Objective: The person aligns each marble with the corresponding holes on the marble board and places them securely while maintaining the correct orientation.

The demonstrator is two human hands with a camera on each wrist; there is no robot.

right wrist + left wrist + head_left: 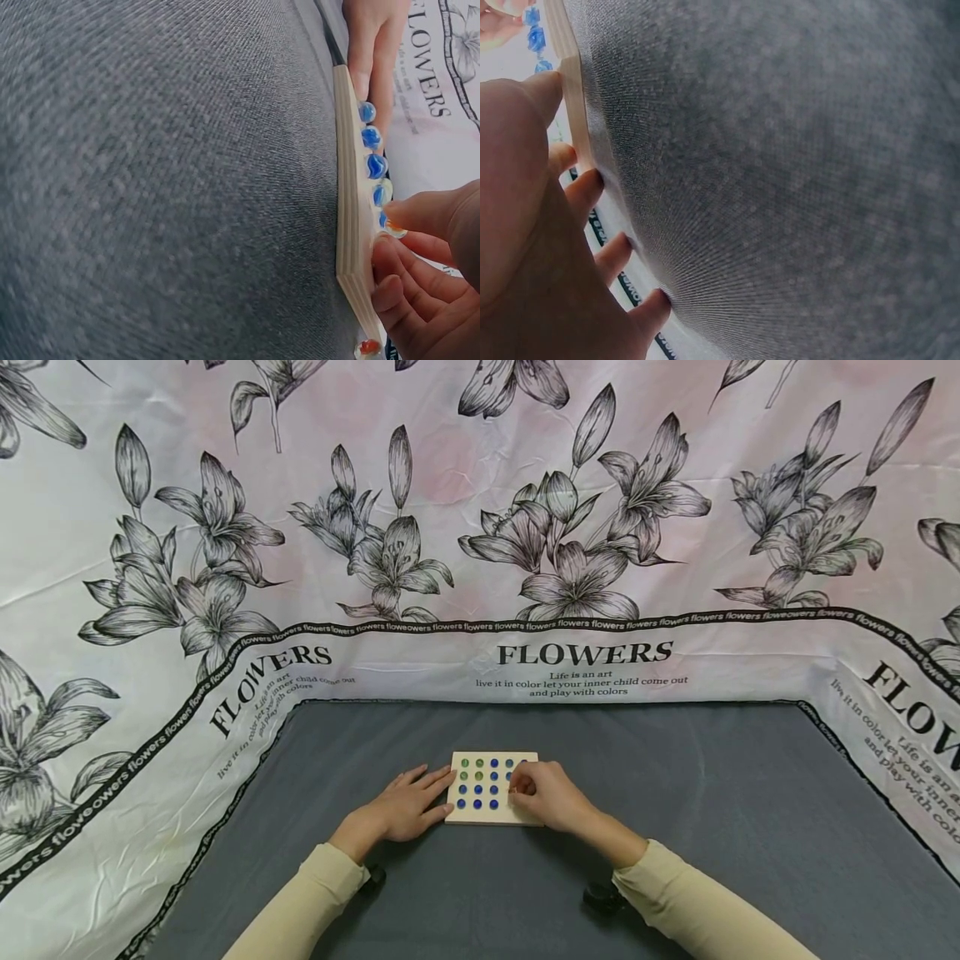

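Bracing the wooden board [487, 817] with the left hand [401, 806], resting loosely spread fingers and the thumb along its left edge, probably to guard against sliding. Working over the board's right part with the right hand [551, 795], apart from the left; pinching a clear-and-orange marble [394, 229] between thumb and fingertip (showing best in the right wrist view, being mostly hidden from above). Using only fingertips there, likely because of neighbours sitting so close on the board. Cannot tell whether touching the wood with that marble.

Seeing four green marbles [479, 775] toward the board's far left corner, and blue marbles [477, 790] to their right and in front of them; forming tidy rows, presumably thanks to hollows for preventing any rolling. Spotting a red-tinged marble [367, 348] near the board's far right corner; cannot tell whether resting on the wood or just beside it. Supporting the board from beneath with a grey cloth [480, 893], likely adding some grip. Facing a flower-printed cloth [581, 664] beyond the board's far edge.
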